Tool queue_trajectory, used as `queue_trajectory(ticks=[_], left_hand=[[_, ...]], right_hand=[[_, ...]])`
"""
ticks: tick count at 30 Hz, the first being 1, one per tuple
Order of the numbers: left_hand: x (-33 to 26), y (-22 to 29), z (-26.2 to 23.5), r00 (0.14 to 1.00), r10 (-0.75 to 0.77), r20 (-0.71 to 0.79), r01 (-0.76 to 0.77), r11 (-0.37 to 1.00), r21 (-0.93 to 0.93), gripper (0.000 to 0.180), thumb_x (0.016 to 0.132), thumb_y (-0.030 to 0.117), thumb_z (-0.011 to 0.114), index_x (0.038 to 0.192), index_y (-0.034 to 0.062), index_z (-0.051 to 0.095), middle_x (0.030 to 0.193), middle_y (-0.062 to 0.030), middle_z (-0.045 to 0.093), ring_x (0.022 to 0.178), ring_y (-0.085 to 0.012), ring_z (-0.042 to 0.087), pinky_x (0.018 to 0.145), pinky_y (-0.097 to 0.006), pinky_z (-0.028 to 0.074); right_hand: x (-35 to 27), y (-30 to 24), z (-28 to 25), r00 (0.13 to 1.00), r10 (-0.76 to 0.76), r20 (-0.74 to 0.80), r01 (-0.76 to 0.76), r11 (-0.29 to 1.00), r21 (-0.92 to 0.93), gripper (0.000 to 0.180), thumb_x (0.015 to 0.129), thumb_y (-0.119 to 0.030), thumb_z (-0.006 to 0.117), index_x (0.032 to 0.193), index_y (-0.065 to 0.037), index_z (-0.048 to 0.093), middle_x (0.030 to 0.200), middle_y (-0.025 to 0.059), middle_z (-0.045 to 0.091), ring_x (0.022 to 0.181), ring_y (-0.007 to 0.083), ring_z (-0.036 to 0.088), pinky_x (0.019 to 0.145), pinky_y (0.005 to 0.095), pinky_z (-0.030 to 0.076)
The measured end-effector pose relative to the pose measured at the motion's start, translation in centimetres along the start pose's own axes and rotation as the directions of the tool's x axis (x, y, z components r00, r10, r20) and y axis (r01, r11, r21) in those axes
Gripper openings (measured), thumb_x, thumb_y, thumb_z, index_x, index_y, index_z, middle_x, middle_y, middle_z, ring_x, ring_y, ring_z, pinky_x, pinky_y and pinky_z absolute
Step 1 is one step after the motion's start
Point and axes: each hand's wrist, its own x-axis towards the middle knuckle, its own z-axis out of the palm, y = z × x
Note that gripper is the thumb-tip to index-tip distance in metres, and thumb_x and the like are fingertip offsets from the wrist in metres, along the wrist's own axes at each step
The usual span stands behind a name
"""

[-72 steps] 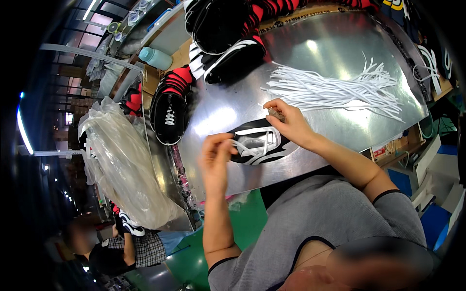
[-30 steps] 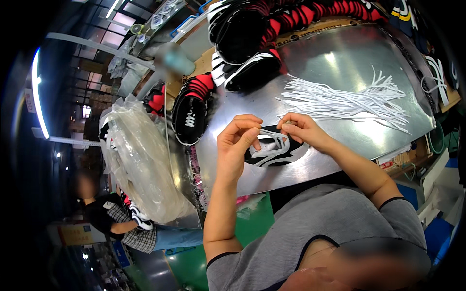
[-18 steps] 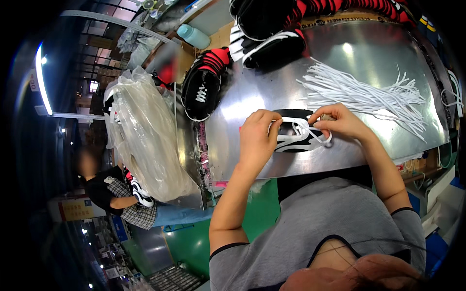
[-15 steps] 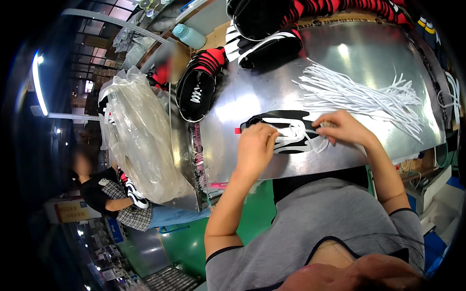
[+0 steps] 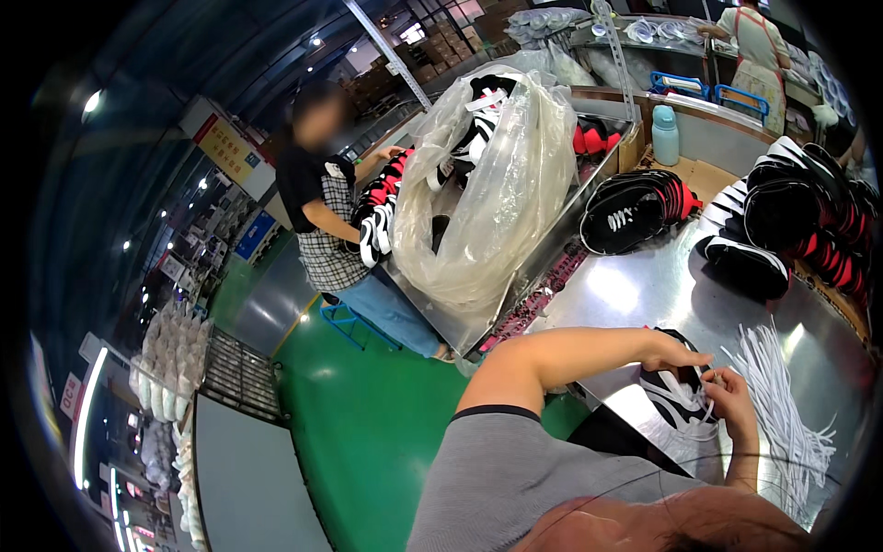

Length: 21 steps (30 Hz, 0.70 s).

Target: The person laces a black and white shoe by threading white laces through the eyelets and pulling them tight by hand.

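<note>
View's swung way left since a moment ago, but both hands, left hand (image 5: pixel 676 351) and right hand (image 5: pixel 733 397), are still pinching the white lace (image 5: pixel 704 397) on the black-and-white shoe (image 5: pixel 679 397) on the steel tabletop (image 5: pixel 635 294), so lacing's ongoing.

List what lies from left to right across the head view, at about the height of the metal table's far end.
Co-worker in a black top and checked apron → large clear plastic bag of shoes → black-and-red shoe with white laces → stack of black, white and red shoes.
</note>
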Motion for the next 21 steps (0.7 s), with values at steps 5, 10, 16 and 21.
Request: queue_trajectory(ticks=[5,10,16,21], left_hand=[[0.8,-0.4,2.0,0.967,0.124,-0.224,-0.165,0.971,-0.175,0.041,0.098,0.043,0.061,0.101,0.0044,0.074,0.084,-0.0093,0.071,0.081,-0.0195,0.066,0.077,-0.034,0.051],[-3.5,-1.6,3.5,0.860,0.140,-0.490,-0.242,0.958,-0.152,0.039,0.098,0.040,0.064,0.089,0.0030,0.073,0.080,-0.0059,0.072,0.074,-0.0135,0.065,0.072,-0.029,0.052],[-5.3,-2.0,9.4,0.747,0.352,-0.564,-0.467,0.882,-0.068,0.036,0.096,0.032,0.068,0.085,-0.0019,0.072,0.074,-0.0068,0.069,0.066,-0.0129,0.062,0.063,-0.026,0.048],[-4.4,-3.8,11.8,0.736,0.293,-0.611,-0.442,0.891,-0.106,0.041,0.096,0.039,0.066,0.084,0.0008,0.074,0.074,-0.0030,0.069,0.066,-0.0085,0.054,0.060,-0.024,0.037]], right_hand=[[-1.1,-1.4,-0.9,0.981,0.173,0.088,-0.193,0.914,0.356,0.026,0.091,-0.020,0.073,0.109,-0.005,0.062,0.080,0.0017,0.065,0.046,0.0022,0.041,0.037,0.0176,0.028],[-2.0,-3.6,0.7,0.997,0.068,0.037,-0.074,0.690,0.720,0.027,0.100,-0.018,0.062,0.117,0.002,0.064,0.099,0.0092,0.071,0.044,-0.0014,0.033,0.035,0.0154,0.025],[-1.7,-4.0,0.6,0.953,-0.278,0.121,0.133,0.742,0.657,0.030,0.097,-0.009,0.056,0.124,0.004,0.053,0.111,0.0184,0.072,0.047,0.0012,0.034,0.039,0.0174,0.025],[-2.1,-1.3,-0.8,0.866,-0.259,-0.428,0.296,0.955,0.021,0.023,0.091,-0.026,0.068,0.101,-0.005,0.069,0.086,0.0034,0.073,0.058,0.0034,0.047,0.050,0.0205,0.035]])
